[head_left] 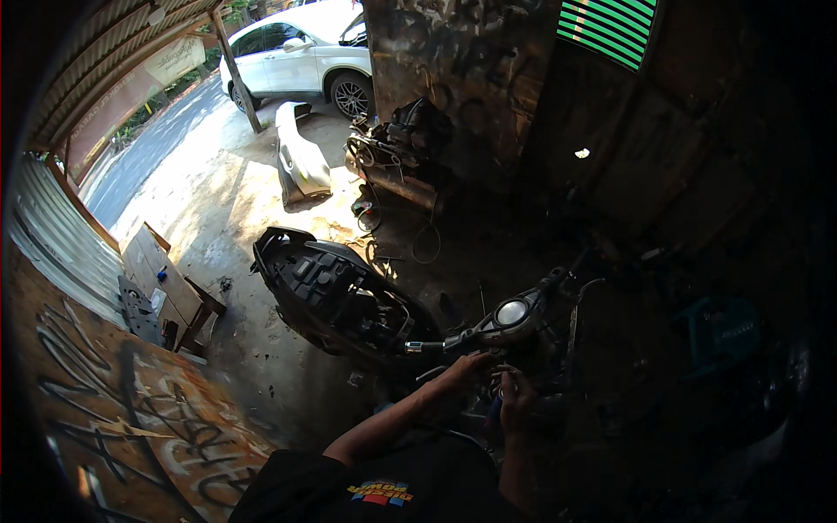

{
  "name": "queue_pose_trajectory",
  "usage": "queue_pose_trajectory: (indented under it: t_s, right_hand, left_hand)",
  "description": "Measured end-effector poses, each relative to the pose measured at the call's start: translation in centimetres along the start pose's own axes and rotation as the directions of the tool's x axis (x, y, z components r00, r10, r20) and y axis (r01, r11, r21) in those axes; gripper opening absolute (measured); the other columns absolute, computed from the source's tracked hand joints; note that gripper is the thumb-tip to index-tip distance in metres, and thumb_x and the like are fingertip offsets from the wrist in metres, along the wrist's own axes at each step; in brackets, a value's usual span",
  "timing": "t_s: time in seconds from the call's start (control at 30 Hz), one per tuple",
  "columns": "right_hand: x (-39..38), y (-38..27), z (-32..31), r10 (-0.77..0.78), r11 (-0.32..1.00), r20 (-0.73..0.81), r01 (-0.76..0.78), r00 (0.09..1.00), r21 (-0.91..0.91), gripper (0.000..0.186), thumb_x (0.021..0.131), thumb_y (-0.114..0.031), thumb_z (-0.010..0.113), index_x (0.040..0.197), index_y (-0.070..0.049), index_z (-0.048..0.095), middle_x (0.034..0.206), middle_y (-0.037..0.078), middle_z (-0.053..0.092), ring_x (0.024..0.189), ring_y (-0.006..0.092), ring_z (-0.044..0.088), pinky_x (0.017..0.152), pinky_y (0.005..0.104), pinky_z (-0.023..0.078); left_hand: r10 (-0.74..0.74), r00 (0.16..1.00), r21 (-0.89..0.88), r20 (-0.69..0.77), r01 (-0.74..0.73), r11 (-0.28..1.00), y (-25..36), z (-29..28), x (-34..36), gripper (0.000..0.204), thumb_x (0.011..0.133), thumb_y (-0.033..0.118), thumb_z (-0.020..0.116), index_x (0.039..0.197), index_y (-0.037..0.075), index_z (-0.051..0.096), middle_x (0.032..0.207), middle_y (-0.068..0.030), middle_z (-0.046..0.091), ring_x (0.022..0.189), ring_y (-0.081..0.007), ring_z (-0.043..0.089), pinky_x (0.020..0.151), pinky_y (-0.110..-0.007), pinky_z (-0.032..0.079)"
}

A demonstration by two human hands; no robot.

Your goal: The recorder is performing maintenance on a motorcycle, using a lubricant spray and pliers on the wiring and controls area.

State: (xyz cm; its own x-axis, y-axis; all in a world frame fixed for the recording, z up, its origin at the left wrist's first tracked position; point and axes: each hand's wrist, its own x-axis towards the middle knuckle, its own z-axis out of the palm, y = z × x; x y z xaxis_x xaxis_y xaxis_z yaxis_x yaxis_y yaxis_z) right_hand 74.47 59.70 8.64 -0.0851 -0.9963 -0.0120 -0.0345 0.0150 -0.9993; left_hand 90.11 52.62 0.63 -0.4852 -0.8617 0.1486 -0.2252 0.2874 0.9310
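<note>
A partly stripped scooter (324,277) stands before me, its seat and covers off and dark inner parts bare. Its handlebar carries a dark grip (425,347) and a round gauge (511,312). Just below the handlebar, my left hand (471,364) reaches in with its fingers bent together, on something too dark to make out. Close beside it on the right, my right hand (516,392) is closed, fingertips up near the left hand's. A blue handle-like piece (494,411) shows along the right hand's palm side; the rest of it is lost in shadow.
Beyond the scooter sits a greasy compressor-like machine (397,157) with hoses. A loose silver car fender (301,155) lies on the sunlit ground near a white car (301,52). Left are a wooden bench (166,275) and a painted board wall (131,418). A teal object (722,336) stands right.
</note>
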Motion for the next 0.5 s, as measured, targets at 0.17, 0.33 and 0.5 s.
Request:
queue_pose_trajectory:
  t_s: [0.17, 0.33, 0.5]
  right_hand:
    - [0.1, 0.0, -0.3, -0.299, 0.884, -0.189, 0.197, 0.935, -0.423, 0.017, 0.100, -0.011, 0.062, 0.106, -0.003, 0.075, 0.098, 0.008, 0.073, 0.080, 0.0166, 0.067, 0.073, 0.0293, 0.053]
    - [-0.1, -0.6, -0.7, -0.218, 0.885, -0.245, 0.086, 0.945, -0.457, 0.015, 0.098, -0.010, 0.066, 0.108, -0.003, 0.075, 0.101, 0.010, 0.074, 0.089, 0.0191, 0.071, 0.078, 0.0316, 0.055]
    - [1.1, 0.4, -0.3, -0.121, 0.924, -0.307, -0.005, 0.944, -0.382, 0.015, 0.096, -0.013, 0.070, 0.106, -0.004, 0.076, 0.100, 0.011, 0.077, 0.091, 0.0218, 0.074, 0.080, 0.0321, 0.057]
  left_hand:
    - [0.075, 0.997, -0.049, -0.025, -0.076, 0.996, -0.7, 0.6, -0.4, 0.034, 0.092, 0.012, 0.072, 0.124, 0.003, 0.064, 0.114, -0.0157, 0.071, 0.105, -0.0336, 0.071, 0.084, -0.041, 0.058]
    - [0.016, 0.999, -0.001, -0.047, -0.016, 1.000, -2.2, 2.0, -0.1, 0.029, 0.096, 0.014, 0.068, 0.122, 0.003, 0.066, 0.114, -0.0179, 0.070, 0.106, -0.0354, 0.070, 0.086, -0.042, 0.057]
    - [-0.057, 0.998, 0.045, -0.018, 0.058, 0.997, 0.9, -0.7, 0.5, 0.029, 0.095, 0.012, 0.069, 0.123, 0.003, 0.066, 0.116, -0.0174, 0.069, 0.108, -0.0331, 0.070, 0.088, -0.039, 0.057]
